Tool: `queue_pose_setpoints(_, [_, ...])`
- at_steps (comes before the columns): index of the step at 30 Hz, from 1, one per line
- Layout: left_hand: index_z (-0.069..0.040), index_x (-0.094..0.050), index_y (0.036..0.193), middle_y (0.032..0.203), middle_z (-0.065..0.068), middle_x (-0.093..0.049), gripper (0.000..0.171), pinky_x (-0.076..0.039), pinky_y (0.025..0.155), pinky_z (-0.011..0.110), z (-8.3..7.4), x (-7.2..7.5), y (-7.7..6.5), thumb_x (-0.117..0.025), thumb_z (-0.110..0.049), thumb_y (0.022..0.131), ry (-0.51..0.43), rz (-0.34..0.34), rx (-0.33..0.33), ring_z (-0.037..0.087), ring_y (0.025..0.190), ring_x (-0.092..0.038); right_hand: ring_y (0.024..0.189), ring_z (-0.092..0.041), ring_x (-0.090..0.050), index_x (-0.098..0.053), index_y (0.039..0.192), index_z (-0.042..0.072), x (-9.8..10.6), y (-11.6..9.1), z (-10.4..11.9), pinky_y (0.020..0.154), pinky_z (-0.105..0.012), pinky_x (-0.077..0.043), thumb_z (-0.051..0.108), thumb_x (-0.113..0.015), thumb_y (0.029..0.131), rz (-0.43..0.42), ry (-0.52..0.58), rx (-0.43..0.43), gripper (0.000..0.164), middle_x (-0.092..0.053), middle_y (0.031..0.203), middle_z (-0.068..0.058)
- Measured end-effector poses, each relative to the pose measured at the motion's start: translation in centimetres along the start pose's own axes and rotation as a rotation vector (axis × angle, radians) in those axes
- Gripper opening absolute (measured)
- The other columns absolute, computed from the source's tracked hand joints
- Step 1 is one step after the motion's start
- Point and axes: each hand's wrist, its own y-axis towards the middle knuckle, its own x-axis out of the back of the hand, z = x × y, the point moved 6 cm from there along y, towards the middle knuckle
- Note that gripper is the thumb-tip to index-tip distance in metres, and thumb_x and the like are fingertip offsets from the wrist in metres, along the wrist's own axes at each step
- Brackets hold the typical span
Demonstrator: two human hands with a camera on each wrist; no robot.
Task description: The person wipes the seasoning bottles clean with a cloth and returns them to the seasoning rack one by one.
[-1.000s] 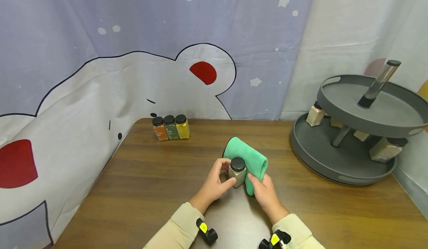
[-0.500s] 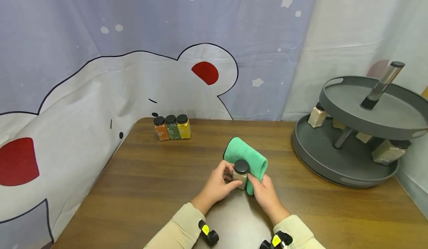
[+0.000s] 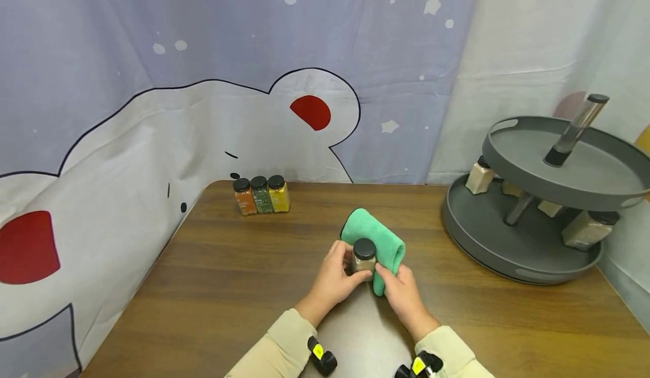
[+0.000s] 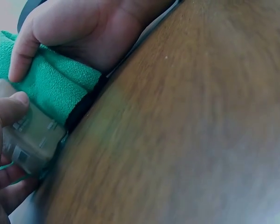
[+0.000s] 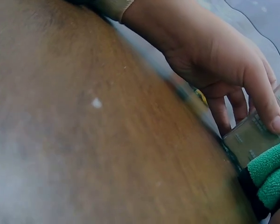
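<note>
A clear square spice jar (image 3: pixel 363 264) with a black lid and beige contents stands upright over the middle of the table. My left hand (image 3: pixel 330 281) grips it from the left, thumb across the near side; the left wrist view shows fingers beneath the jar (image 4: pixel 35 135). With my right hand (image 3: pixel 404 298) I hold a folded green cloth (image 3: pixel 374 236), thumb on the near side. The cloth lies against the right and far sides of the jar. In the right wrist view the green cloth (image 5: pixel 273 168) has a dark edge, and the right hand is mostly out of frame.
Three jars, orange (image 3: pixel 246 200), green (image 3: pixel 262 198) and yellow (image 3: pixel 279 197), stand side by side at the back left of the wooden table (image 3: pixel 228 271). To the right is a two-tier grey turntable (image 3: pixel 528 248), with several beige jars (image 3: pixel 479 177) on its lower tier.
My left hand has shifted slightly right with the jar, and its thumb reaches further across the near side. The right hand and cloth have barely moved.
</note>
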Motion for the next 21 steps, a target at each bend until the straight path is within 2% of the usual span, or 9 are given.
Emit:
queue_pose_setpoints(4, [-0.011, -0.049, 0.097, 0.096, 0.004, -0.051, 0.048, -0.051, 0.073, 0.027, 0.01, 0.04, -0.01, -0.090, -0.024, 0.076, 0.073, -0.067, -0.012, 0.018, 0.084, -0.057, 0.087, -0.009, -0.061, -0.073, 0.102, -0.006, 0.16, -0.24, 0.16, 0.082, -0.026, -0.049, 0.014, -0.064, 0.096, -0.024, -0.028, 0.023, 0.022, -0.073, 0.098, -0.013])
queue_pose_setpoints(7, [-0.011, -0.048, 0.095, 0.094, 0.003, -0.050, 0.049, -0.048, 0.070, 0.026, 0.27, 0.01, 0.04, -0.091, -0.026, 0.075, 0.097, -0.100, 0.001, 0.017, 0.081, -0.055, 0.085, -0.006, -0.062, -0.071, 0.103, -0.010, 0.56, -0.57, 0.30, 0.080, -0.024, -0.050, 0.010, -0.063, 0.095, -0.077, 0.006, 0.053, 0.023, -0.073, 0.099, -0.018])
queue_pose_setpoints(11, [-0.012, -0.047, 0.094, 0.092, 0.002, -0.048, 0.050, -0.046, 0.068, 0.026, 0.63, -0.13, 0.09, -0.091, -0.028, 0.074, 0.108, -0.104, 0.025, 0.015, 0.079, -0.054, 0.087, -0.003, -0.062, -0.068, 0.110, -0.014, 0.86, -0.92, 0.42, 0.081, -0.022, -0.051, 0.005, -0.060, 0.095, -0.103, 0.061, 0.087, 0.025, -0.072, 0.104, -0.022])
queue_pose_setpoints(15, [-0.012, -0.047, 0.095, 0.092, 0.001, -0.048, 0.050, -0.045, 0.067, 0.025, 0.63, -0.12, 0.11, -0.091, -0.028, 0.075, 0.108, -0.097, 0.037, 0.015, 0.078, -0.053, 0.089, -0.002, -0.061, -0.068, 0.111, -0.012, 0.62, -0.87, 0.26, 0.083, -0.021, -0.049, 0.007, -0.059, 0.097, -0.067, 0.043, 0.081, 0.025, -0.072, 0.106, -0.019])
queue_pose_setpoints(21, [-0.012, -0.047, 0.094, 0.091, 0.001, -0.046, 0.050, -0.044, 0.067, 0.025, 0.45, 0.07, 0.17, -0.090, -0.027, 0.075, 0.111, -0.097, 0.038, 0.014, 0.077, -0.050, 0.093, -0.004, -0.062, -0.068, 0.112, -0.011, 0.54, -0.81, 0.51, 0.085, -0.022, -0.050, 0.006, -0.060, 0.097, -0.069, 0.020, 0.113, 0.024, -0.072, 0.108, -0.020])
